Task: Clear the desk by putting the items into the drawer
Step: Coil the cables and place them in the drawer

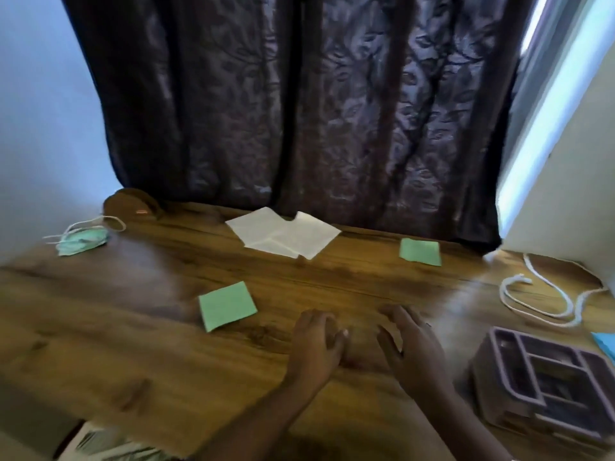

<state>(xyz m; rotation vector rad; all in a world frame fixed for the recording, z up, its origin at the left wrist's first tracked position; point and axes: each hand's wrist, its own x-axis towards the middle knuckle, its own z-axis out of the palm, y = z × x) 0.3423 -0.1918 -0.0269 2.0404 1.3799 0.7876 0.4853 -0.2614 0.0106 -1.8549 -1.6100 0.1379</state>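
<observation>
Left hand point(314, 344) and right hand point(412, 347) hover over the desk point(133, 327) front, fingers loosely spread, holding nothing. The nearest item, a thin green note point(228, 306), lies flat on smooth wood grain near the left hand; white sheets point(283, 236), a soft mask point(83, 239) and a limp cord point(539, 297) lie farther off. Recommended: raise a note corner before pinching; the drawer is not identifiable.

Green notes point(227, 306): two. White papers point(283, 232): two. Mask point(83, 241), cord point(515, 278), organizer point(489, 387): one each.
</observation>
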